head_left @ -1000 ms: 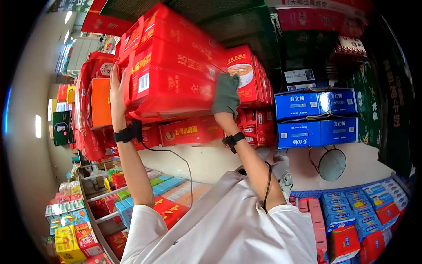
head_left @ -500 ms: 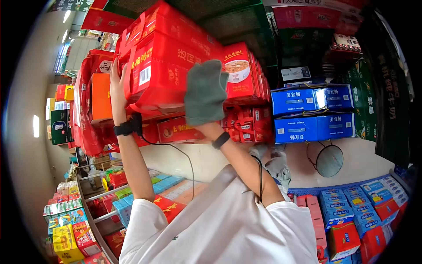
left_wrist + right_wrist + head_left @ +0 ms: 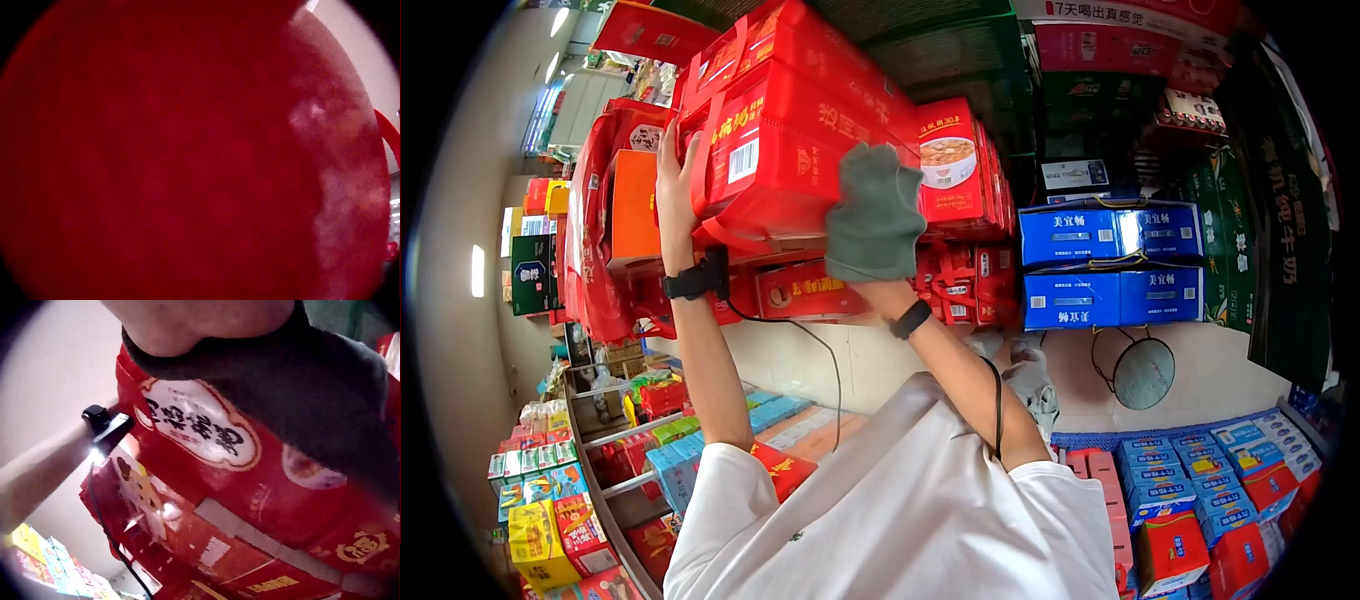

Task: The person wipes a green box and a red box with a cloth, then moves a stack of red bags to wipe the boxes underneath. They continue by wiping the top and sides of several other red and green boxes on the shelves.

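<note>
A large red bag-like package [image 3: 785, 150] with gold lettering and a barcode leans tilted on the stacked red goods in the head view. My left hand [image 3: 676, 190] lies along its left side, fingers pointing up and fairly straight. A grey-green cloth or glove [image 3: 875, 215] covers my right hand, which is at the package's lower right; its fingers are hidden. In the right wrist view the dark cloth [image 3: 312, 394] lies against a red package [image 3: 262, 494] with a white label. Blurred red packaging [image 3: 169, 150] fills most of the left wrist view.
Red boxes with a bowl picture [image 3: 948, 165] stand right of the package, and blue boxes [image 3: 1070, 300] farther right. A round grey disc [image 3: 1144, 373] hangs below them. Beneath are shelves of small blue boxes [image 3: 1160, 490]. A cable [image 3: 800, 340] loops from my left wrist.
My right hand has moved left from the package's right end to its front lower part. My left hand has stayed at the left side. The package has tilted slightly.
</note>
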Action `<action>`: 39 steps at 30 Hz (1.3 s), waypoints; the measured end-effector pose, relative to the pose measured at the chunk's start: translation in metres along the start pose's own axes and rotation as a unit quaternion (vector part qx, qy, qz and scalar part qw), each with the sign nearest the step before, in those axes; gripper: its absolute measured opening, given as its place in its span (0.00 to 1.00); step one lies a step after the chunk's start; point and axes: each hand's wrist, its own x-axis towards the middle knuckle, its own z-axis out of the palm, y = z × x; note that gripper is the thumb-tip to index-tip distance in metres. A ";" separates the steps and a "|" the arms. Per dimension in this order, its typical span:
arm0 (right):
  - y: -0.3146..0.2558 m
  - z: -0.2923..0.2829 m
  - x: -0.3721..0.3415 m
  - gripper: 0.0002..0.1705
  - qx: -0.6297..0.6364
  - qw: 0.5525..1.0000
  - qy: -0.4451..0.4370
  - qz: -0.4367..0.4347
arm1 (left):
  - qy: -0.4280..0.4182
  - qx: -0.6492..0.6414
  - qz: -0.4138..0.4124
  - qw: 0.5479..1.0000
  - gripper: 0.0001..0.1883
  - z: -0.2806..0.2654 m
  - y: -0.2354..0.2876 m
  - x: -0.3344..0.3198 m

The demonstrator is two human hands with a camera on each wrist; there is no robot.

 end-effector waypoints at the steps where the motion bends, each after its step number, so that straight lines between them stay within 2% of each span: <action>1: 0.015 0.000 -0.001 0.34 0.001 1.000 -0.007 0.002 | -0.002 0.058 0.035 0.998 0.35 -0.001 -0.001 -0.001; 4: 0.068 -0.016 -0.007 0.34 -0.044 0.997 -0.036 0.056 | 0.015 -0.054 -0.037 0.998 0.32 0.000 0.011 -0.001; 7: 0.095 -0.037 -0.027 0.33 -0.085 0.989 -0.040 0.110 | 0.018 -0.084 -0.072 0.994 0.28 -0.004 0.026 0.002; 9: 0.093 -0.044 -0.038 0.33 -0.091 0.988 -0.039 0.120 | 0.024 -0.077 -0.071 0.994 0.27 -0.007 0.032 0.004; 11: 0.082 -0.040 -0.039 0.33 -0.082 0.990 -0.039 0.111 | 0.041 -0.126 -0.112 0.985 0.27 -0.007 0.037 0.006; 13: 0.062 -0.031 -0.027 0.32 -0.064 0.993 -0.041 0.086 | 0.070 -0.223 -0.196 0.952 0.30 -0.010 0.053 0.015; 14: 0.050 -0.026 -0.017 0.32 -0.053 0.995 -0.043 0.069 | 0.065 -0.226 -0.184 0.954 0.36 -0.011 0.053 0.013; 17: 0.014 -0.009 0.019 0.32 -0.015 0.999 -0.043 0.014 | 0.068 -0.208 -0.215 0.952 0.37 -0.012 0.055 0.014; 18: 0.005 -0.005 0.030 0.31 -0.004 0.999 -0.044 0.001 | 0.051 -0.185 -0.189 0.963 0.40 -0.014 0.054 0.012; 20: 0.000 -0.003 0.042 0.31 0.001 0.999 -0.047 -0.010 | 0.064 -0.189 -0.213 0.956 0.41 -0.014 0.055 0.014; 22: 0.015 -0.006 0.039 0.31 -0.010 0.998 -0.056 0.004 | 0.074 -0.194 -0.227 0.951 0.42 -0.015 0.060 0.017; 24: 0.038 -0.014 0.025 0.31 -0.038 0.996 -0.068 0.036 | 0.071 -0.168 -0.186 0.965 0.42 -0.006 0.038 0.011; 25: 0.052 -0.019 0.013 0.30 -0.058 0.994 -0.076 0.053 | 0.068 -0.159 -0.166 0.971 0.41 -0.007 0.045 0.013; 27: 0.073 -0.035 -0.023 0.30 -0.103 0.987 -0.084 0.086 | 0.088 -0.202 -0.204 0.954 0.40 -0.007 0.050 0.013; 28: 0.076 -0.046 -0.038 0.30 -0.118 0.985 -0.083 0.098 | 0.080 -0.211 -0.160 0.961 0.40 -0.010 0.047 0.013; 30: 0.078 -0.069 -0.060 0.30 -0.101 0.987 -0.069 0.107 | 0.072 -0.202 -0.251 0.944 0.41 -0.012 0.056 0.016; 31: 0.083 -0.082 -0.067 0.26 -0.059 0.990 -0.061 0.108 | 0.078 -0.207 -0.241 0.945 0.41 -0.013 0.058 0.017; 33: 0.106 -0.099 -0.080 0.27 -0.203 0.979 -0.031 0.006 | 0.090 -0.213 -0.228 0.946 0.41 -0.011 0.056 0.013; 34: 0.105 -0.110 -0.078 0.27 -0.270 0.961 -0.019 -0.049 | 0.095 -0.185 -0.220 0.953 0.42 -0.010 0.057 0.013; 35: 0.106 -0.126 -0.074 0.26 -0.237 0.971 -0.015 -0.009 | 0.097 -0.179 -0.218 0.954 0.43 -0.009 0.058 0.013; 37: 0.066 -0.161 -0.035 0.24 -0.173 0.982 -0.011 0.073 | 0.101 -0.166 -0.219 0.956 0.43 -0.009 0.058 0.013; 39: 0.073 -0.183 -0.004 0.24 -0.198 0.979 -0.030 0.044 | 0.115 -0.135 -0.229 0.957 0.43 -0.004 0.059 0.013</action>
